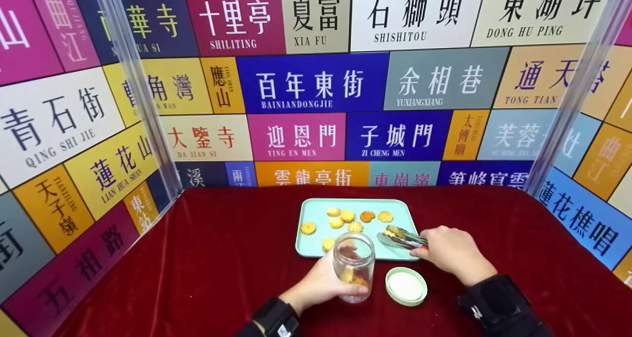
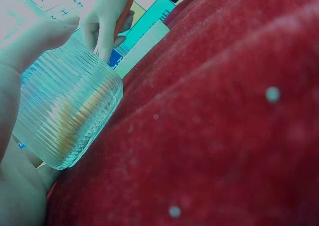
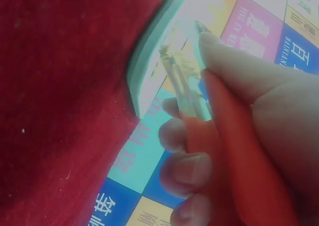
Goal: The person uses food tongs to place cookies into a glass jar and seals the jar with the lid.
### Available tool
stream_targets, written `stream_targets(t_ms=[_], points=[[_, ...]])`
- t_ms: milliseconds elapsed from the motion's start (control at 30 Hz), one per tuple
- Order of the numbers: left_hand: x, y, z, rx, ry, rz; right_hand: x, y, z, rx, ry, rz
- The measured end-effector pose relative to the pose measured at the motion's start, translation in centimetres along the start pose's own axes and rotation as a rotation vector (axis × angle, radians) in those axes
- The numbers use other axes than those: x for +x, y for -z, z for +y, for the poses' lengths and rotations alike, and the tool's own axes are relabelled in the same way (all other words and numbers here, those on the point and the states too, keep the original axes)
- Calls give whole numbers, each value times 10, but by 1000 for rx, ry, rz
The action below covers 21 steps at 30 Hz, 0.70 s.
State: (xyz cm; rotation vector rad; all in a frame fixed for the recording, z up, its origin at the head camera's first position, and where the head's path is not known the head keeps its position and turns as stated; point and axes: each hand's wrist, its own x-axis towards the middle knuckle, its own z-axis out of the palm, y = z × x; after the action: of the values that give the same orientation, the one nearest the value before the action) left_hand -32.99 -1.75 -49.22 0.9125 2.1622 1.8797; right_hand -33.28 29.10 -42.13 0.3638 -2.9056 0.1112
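A ribbed glass jar [image 1: 353, 267] [image 2: 67, 111] stands on the red cloth with a few cookies in its bottom. My left hand [image 1: 321, 282] grips it from the left side. My right hand [image 1: 452, 255] [image 3: 239, 146] holds metal tongs [image 1: 402, 237] [image 3: 184, 86] with orange handles. The tongs pinch one cookie [image 1: 393, 231] above the right part of the mint tray [image 1: 316, 213]. Several yellow cookies [image 1: 345, 216] lie on the tray behind the jar.
A mint jar lid [image 1: 406, 286] lies on the cloth [image 1: 222, 258] to the right of the jar, in front of my right hand. Walls covered with coloured signs stand at the back and both sides. Clear plastic posts [image 1: 138, 90] rise at the corners.
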Motion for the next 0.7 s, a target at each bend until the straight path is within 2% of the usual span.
stream_targets(t_ms=[400, 700], points=[[0, 0, 2, 18, -2, -4, -2, 3, -1, -3, -8, -33], [-1, 1, 0, 28, -9, 0, -2, 2, -2, -77, 44, 19]])
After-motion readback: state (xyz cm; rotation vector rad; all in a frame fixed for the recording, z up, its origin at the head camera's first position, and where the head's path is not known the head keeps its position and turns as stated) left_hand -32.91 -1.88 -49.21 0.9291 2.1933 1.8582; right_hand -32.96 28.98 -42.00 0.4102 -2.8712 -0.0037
